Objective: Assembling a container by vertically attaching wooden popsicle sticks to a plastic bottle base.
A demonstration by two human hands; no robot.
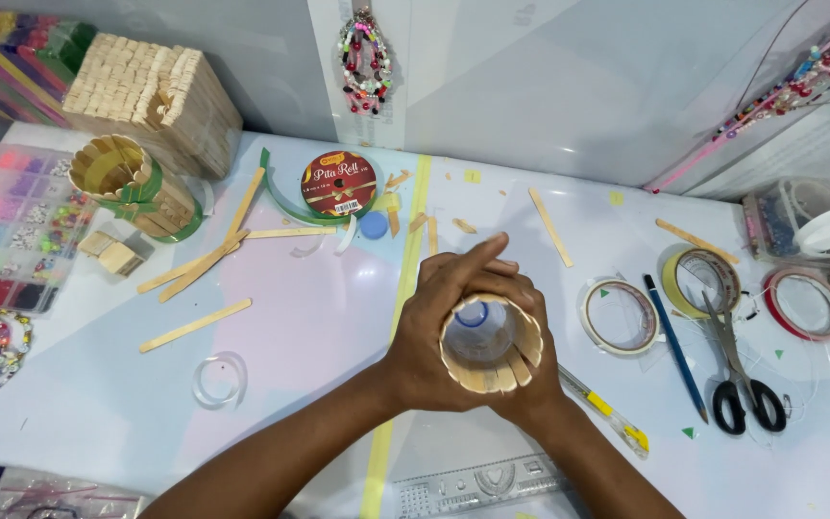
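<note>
Both hands wrap around a clear plastic bottle section ringed with upright wooden craft sticks, the stick-covered cup (490, 344), held above the white table (319, 336) with its open mouth toward me. My left hand (431, 322) clasps its left side, fingers reaching over the far rim. Underneath and to the right, my right hand (530, 384) cups it. A blue cap shows inside at the bottom.
Loose craft sticks (194, 325) lie at left near a finished stick cup with green ribbon (132, 187) and a stick box (151, 96). A ribbon spool (338, 183), tape rolls (620, 315), pencil (674, 346), scissors (742, 380), cutter (607, 408), ruler (477, 485) and bead tray (7, 226) surround the hands.
</note>
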